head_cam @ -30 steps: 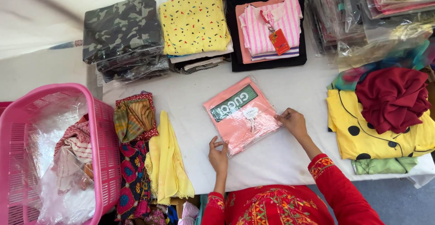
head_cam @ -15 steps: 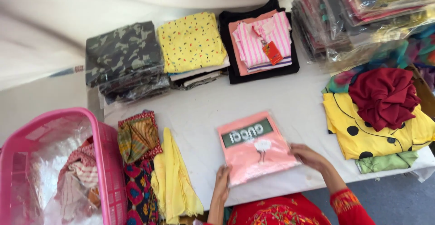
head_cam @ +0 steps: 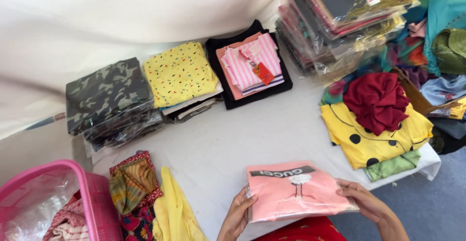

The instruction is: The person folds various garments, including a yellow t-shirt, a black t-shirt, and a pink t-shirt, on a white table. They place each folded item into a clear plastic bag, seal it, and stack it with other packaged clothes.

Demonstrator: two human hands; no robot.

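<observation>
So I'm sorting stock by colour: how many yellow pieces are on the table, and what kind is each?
Folded yellow speckled garment in the back row: 1
Yellow top with black dots, under the maroon cloth: 1
Plain yellow cloth beside the pink basket: 1
Total: 3
The pink packet held by the left hand and right hand is not counted.

A table [head_cam: 272, 134] draped in a white cloth fills the view under soft, even daylight. Behind its far edge hangs a white fabric backdrop [head_cam: 145, 12]. Grey-blue floor [head_cam: 432, 207] shows past the table's right corner.
</observation>
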